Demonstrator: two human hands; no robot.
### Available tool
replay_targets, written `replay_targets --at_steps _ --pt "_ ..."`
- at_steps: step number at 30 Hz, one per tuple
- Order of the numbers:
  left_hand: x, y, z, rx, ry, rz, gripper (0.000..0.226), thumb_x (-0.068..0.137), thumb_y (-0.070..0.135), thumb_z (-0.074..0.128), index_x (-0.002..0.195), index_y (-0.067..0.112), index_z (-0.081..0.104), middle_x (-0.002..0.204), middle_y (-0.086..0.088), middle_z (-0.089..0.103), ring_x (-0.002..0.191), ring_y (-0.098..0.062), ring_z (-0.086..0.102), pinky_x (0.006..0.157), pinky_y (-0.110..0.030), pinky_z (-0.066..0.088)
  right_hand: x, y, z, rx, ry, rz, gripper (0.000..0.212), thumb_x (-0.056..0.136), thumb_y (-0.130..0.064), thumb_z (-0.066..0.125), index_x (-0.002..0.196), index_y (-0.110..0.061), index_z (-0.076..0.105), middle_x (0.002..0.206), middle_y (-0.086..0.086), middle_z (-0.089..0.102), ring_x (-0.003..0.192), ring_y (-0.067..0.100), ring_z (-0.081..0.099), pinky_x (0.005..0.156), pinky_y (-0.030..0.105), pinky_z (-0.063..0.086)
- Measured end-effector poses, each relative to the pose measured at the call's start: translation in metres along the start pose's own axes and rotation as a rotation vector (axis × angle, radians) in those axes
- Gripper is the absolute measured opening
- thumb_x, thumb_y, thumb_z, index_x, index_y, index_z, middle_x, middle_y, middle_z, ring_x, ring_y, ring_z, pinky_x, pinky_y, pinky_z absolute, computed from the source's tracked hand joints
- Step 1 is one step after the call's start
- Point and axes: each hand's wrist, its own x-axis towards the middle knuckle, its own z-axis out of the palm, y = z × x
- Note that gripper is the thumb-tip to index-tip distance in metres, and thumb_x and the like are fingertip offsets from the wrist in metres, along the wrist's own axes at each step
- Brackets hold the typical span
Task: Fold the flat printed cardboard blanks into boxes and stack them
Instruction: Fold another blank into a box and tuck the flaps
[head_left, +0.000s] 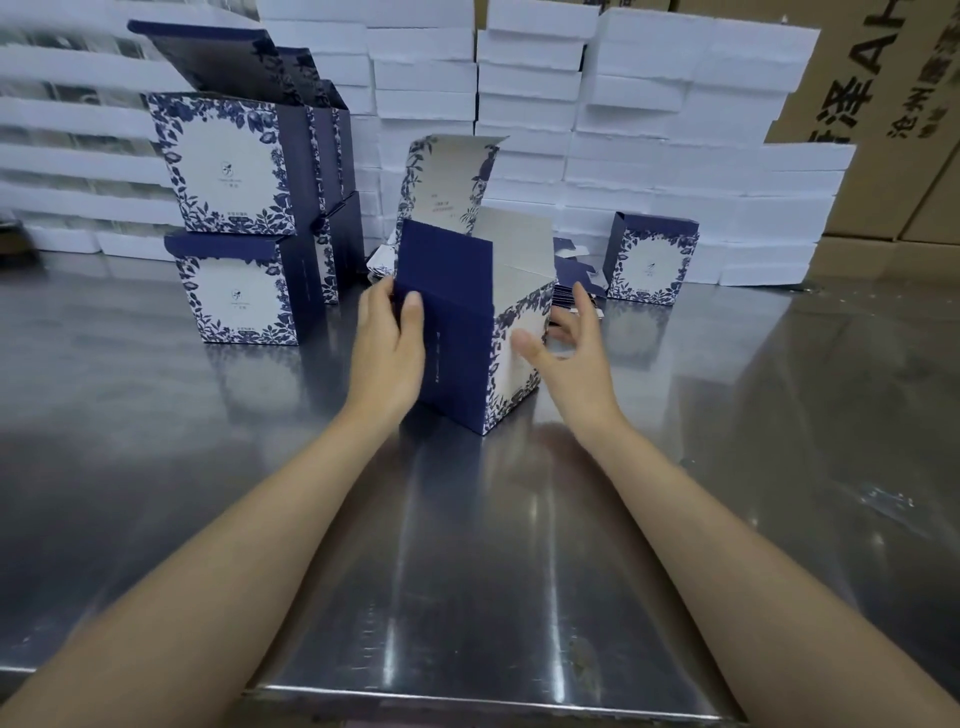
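Head view, near to far: on the steel worktop (467, 545) the half-folded box (457, 338) stands upright, lid flap raised. The left hand (387, 343) has its grip clasped on the navy side panel; the right hand (569, 340) is spread, released, just beside the floral face. Finished boxes (234, 228) are stacked well apart to the left, so the left hand is nearer.
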Motion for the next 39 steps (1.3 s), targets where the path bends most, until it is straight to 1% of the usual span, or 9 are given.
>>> replay_targets --at_steps 4,7,14,22,25,27,31,36,39 --pt "-0.005 0.003 0.003 -0.116 -0.181 -0.064 0.07 0.098 0.057 0.036 0.155 0.023 0.014 0.158 0.01 0.021 0.143 -0.002 0.02 0.12 -0.031 0.016 -0.004 -0.009 0.004 -0.048 0.079 -0.138 0.07 0.085 -0.029 0.074 0.145 -0.026 0.038 0.135 -0.004 0.047 0.12 0.005 0.049 0.089 0.021 0.051" --pt "-0.011 0.007 0.004 -0.221 -0.269 0.041 0.093 0.085 0.064 0.049 0.154 0.024 0.001 0.151 0.023 0.015 0.132 0.023 0.016 0.11 -0.008 0.018 -0.009 -0.015 0.009 -0.039 0.124 -0.152 0.055 0.089 -0.043 0.063 0.137 -0.02 0.05 0.127 0.002 0.05 0.117 0.024 0.053 0.092 0.049 0.052" --pt "-0.014 0.006 0.006 -0.254 -0.364 0.237 0.094 0.079 -0.007 0.053 0.153 0.02 0.001 0.153 0.026 0.014 0.143 0.009 0.015 0.117 -0.023 0.023 -0.012 -0.027 0.01 0.12 0.263 -0.093 0.019 0.087 -0.06 0.047 0.084 -0.045 0.058 0.078 -0.022 0.059 0.077 0.006 0.054 0.087 0.054 0.052" --pt "-0.002 0.012 0.0 -0.562 -0.027 -0.181 0.056 0.089 0.045 0.047 0.131 0.01 0.055 0.133 -0.006 0.059 0.124 -0.017 0.054 0.109 -0.039 0.039 -0.013 -0.027 0.007 0.215 0.333 0.068 0.028 0.097 -0.045 0.049 0.092 -0.024 0.067 0.094 -0.001 0.069 0.095 0.02 0.066 0.088 0.045 0.055" --pt "0.008 0.007 -0.004 -0.689 0.11 -0.308 0.018 0.099 0.031 0.051 0.099 0.021 0.066 0.095 0.005 0.071 0.084 -0.008 0.067 0.073 -0.028 0.053 -0.008 -0.028 0.002 0.363 0.349 0.092 0.013 0.097 -0.031 0.057 0.089 -0.024 0.066 0.099 0.006 0.069 0.091 0.021 0.066 0.066 0.027 0.058" --pt "0.011 0.003 -0.004 -0.649 0.185 -0.345 0.009 0.098 0.027 0.056 0.106 0.023 0.058 0.103 0.003 0.068 0.084 -0.01 0.064 0.063 -0.026 0.053 -0.006 -0.029 -0.001 0.429 0.363 0.103 0.008 0.094 -0.023 0.062 0.087 -0.022 0.061 0.094 0.002 0.066 0.087 0.018 0.063 0.059 0.022 0.055" --pt "0.012 -0.005 -0.006 -0.457 0.208 -0.279 0.025 0.097 0.021 0.057 0.122 0.019 0.053 0.123 -0.007 0.06 0.109 -0.021 0.061 0.092 -0.04 0.053 -0.005 -0.027 0.001 0.486 0.34 0.108 0.016 0.095 -0.014 0.061 0.1 -0.029 0.061 0.102 -0.007 0.065 0.085 0.004 0.065 0.057 0.02 0.053" --pt "0.006 -0.007 -0.003 0.169 0.065 -0.127 0.066 0.1 0.049 0.04 0.143 -0.001 0.037 0.16 -0.011 0.014 0.147 -0.024 0.013 0.119 -0.035 0.012 -0.003 -0.024 0.002 0.448 0.199 0.179 0.017 0.099 -0.022 0.053 0.109 -0.03 0.065 0.096 -0.01 0.066 0.071 -0.001 0.06 0.052 0.016 0.047" --pt "0.002 -0.007 0.0 0.155 -0.126 -0.114 0.061 0.097 0.057 0.037 0.131 0.009 0.051 0.126 -0.011 0.057 0.122 -0.017 0.05 0.1 -0.029 0.037 -0.005 -0.024 0.004 0.411 0.077 0.268 0.014 0.099 -0.026 0.053 0.103 -0.027 0.066 0.078 -0.015 0.066 0.063 0.001 0.056 0.052 0.014 0.046"
